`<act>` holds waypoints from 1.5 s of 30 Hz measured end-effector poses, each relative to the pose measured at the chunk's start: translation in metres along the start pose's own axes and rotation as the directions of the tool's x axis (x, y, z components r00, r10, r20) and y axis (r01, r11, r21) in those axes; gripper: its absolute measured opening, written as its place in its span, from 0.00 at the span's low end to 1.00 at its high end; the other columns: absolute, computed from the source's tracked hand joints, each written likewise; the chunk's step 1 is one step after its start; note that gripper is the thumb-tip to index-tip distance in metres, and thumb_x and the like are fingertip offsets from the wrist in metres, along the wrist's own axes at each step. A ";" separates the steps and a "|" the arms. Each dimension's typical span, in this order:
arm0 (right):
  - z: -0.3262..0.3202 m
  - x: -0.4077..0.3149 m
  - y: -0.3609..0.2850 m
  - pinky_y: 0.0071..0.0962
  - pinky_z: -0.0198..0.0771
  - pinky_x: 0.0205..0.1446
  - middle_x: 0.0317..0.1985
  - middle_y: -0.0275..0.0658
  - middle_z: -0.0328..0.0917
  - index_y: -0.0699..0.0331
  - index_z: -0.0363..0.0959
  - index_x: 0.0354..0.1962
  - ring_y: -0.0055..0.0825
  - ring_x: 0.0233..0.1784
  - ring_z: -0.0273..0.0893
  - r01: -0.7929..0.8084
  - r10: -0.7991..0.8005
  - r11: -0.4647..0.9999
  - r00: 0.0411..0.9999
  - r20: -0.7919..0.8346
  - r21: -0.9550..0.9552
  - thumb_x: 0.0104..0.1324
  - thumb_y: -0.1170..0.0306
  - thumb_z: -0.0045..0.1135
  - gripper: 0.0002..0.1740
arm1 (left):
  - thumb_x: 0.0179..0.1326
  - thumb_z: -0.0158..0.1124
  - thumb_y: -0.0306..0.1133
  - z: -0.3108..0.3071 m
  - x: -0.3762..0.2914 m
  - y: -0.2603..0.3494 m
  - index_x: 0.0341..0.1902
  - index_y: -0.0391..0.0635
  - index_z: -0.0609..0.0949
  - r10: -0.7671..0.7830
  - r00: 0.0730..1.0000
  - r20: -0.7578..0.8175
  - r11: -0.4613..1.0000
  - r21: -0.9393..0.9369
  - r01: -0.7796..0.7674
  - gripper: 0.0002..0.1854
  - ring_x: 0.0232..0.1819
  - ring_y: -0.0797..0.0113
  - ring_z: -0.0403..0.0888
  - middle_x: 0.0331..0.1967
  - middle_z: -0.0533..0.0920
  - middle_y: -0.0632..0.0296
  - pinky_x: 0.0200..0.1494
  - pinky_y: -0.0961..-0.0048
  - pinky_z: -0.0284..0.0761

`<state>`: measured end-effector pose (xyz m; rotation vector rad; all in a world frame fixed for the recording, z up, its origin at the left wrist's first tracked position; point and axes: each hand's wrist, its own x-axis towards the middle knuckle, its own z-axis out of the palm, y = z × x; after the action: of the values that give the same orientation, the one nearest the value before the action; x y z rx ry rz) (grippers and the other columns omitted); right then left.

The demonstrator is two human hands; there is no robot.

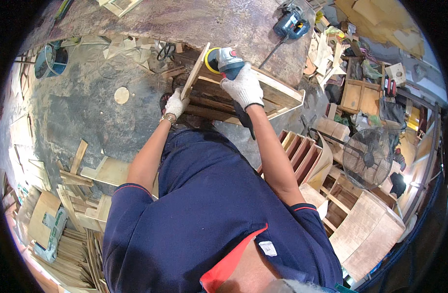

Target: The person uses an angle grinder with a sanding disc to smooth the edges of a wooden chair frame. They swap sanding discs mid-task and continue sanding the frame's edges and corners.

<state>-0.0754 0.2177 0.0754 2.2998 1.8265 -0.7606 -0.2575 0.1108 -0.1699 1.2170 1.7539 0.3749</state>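
My right hand, in a white knit glove, grips the body of a handheld disc sander or angle grinder. Its yellow-rimmed disc is close to the inner side of an upright board on an open wooden box frame; whether they touch I cannot tell. Also gloved, my left hand clasps the near lower end of that board. The frame sits tilted in front of my legs, against the edge of a stained worktop. Part of the tool's rear hangs below my right wrist.
A blue corded power tool rests on the worktop at the upper right. Wood offcuts are heaped beside it. To my right stand a pedestal fan and wooden boxes. A blue bucket and a round wooden disc lie leftward.
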 end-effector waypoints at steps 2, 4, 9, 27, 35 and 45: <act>0.001 0.001 0.002 0.44 0.77 0.58 0.50 0.59 0.81 0.71 0.65 0.55 0.53 0.56 0.81 0.008 -0.008 1.000 1.000 0.006 0.003 0.52 0.56 0.73 0.40 | 0.61 0.65 0.44 -0.006 -0.001 -0.006 0.57 0.42 0.73 -0.079 0.997 0.011 0.997 0.014 0.079 0.26 0.52 0.35 0.82 0.48 0.84 0.36 0.53 0.45 0.76; 0.001 0.003 0.005 0.44 0.77 0.58 0.50 0.58 0.81 0.71 0.65 0.55 0.53 0.56 0.81 0.010 -0.010 1.000 1.000 -0.003 0.000 0.52 0.57 0.73 0.40 | 0.61 0.64 0.44 -0.009 0.000 -0.011 0.61 0.41 0.73 -0.102 0.995 0.009 0.995 -0.001 0.102 0.28 0.52 0.36 0.83 0.47 0.84 0.36 0.54 0.46 0.76; -0.003 0.005 0.019 0.44 0.77 0.58 0.50 0.58 0.81 0.71 0.65 0.55 0.53 0.56 0.81 -0.043 0.043 0.999 0.999 -0.001 -0.004 0.52 0.57 0.72 0.40 | 0.61 0.64 0.47 -0.006 0.000 -0.003 0.66 0.41 0.72 -0.012 0.989 -0.147 0.995 -0.096 -0.002 0.33 0.49 0.35 0.83 0.44 0.85 0.35 0.51 0.46 0.77; -0.022 0.002 0.075 0.42 0.75 0.63 0.55 0.61 0.78 0.72 0.66 0.57 0.53 0.61 0.79 -0.138 0.138 0.987 0.990 0.005 0.077 0.50 0.56 0.73 0.43 | 0.63 0.59 0.42 -0.006 0.050 0.062 0.63 0.45 0.76 0.159 0.984 -0.080 0.929 0.350 -0.122 0.26 0.44 0.39 0.85 0.39 0.86 0.41 0.48 0.43 0.80; -0.023 0.003 0.098 0.43 0.75 0.61 0.50 0.62 0.80 0.72 0.65 0.56 0.55 0.57 0.80 -0.138 0.140 0.987 0.990 -0.019 0.078 0.51 0.54 0.71 0.42 | 0.62 0.60 0.38 -0.002 0.054 0.047 0.61 0.47 0.77 0.263 0.958 -0.113 0.907 0.366 -0.206 0.23 0.40 0.38 0.85 0.35 0.86 0.41 0.43 0.43 0.79; -0.031 0.005 0.116 0.43 0.75 0.64 0.55 0.62 0.79 0.71 0.66 0.57 0.54 0.60 0.79 -0.192 0.191 0.978 0.981 0.016 0.084 0.51 0.54 0.72 0.43 | 0.62 0.59 0.39 -0.003 0.059 0.044 0.58 0.45 0.80 0.219 0.975 -0.041 0.891 0.415 -0.183 0.22 0.42 0.38 0.85 0.35 0.86 0.40 0.46 0.44 0.80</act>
<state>0.0439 0.2031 0.0749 2.4766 1.5675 -0.8303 -0.2395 0.1821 -0.1688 1.7142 1.8428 0.1831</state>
